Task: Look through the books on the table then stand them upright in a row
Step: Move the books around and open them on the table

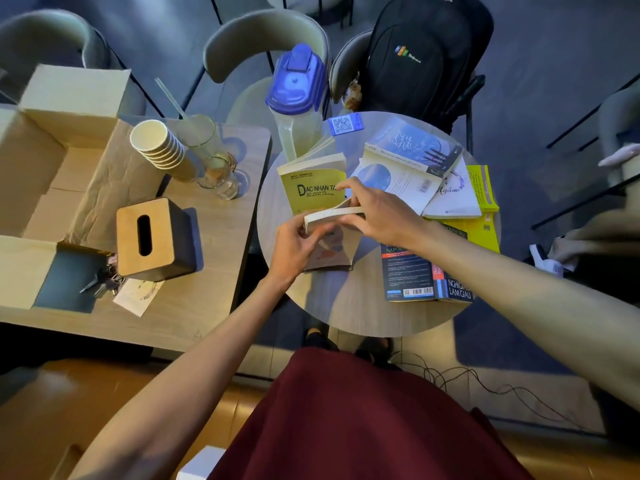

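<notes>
Head view. A maroon garment fills the bottom edge, and both bare forearms reach forward over the round table [363,306].

Left hand [296,244] and right hand [375,211] both grip one paperback [332,214] above the table's near-left part. The left fingers curl round its left end. The right fingers and thumb pinch along the page block.

Level with the hands, on the rectangular table to the left, is a tissue box [152,237].

Right of the paperback, a blue book [415,271] lies spread with its covers up and barcode showing. It overlaps a yellow book [486,233].

Just behind the hands is an olive-yellow book [310,192]; upright or lying, cannot tell.

Further right, a white book [455,199] sits partly under a dark-blue book [415,147], which is spread covers-up.

Left table, further back: stacked paper cups [156,143], glasses [216,171], open cardboard box [52,161].

Far rim of the round table: QR card [344,124], clear pitcher with a blue lid [298,84].

Beyond, a black backpack [422,53] sits on a chair.
</notes>
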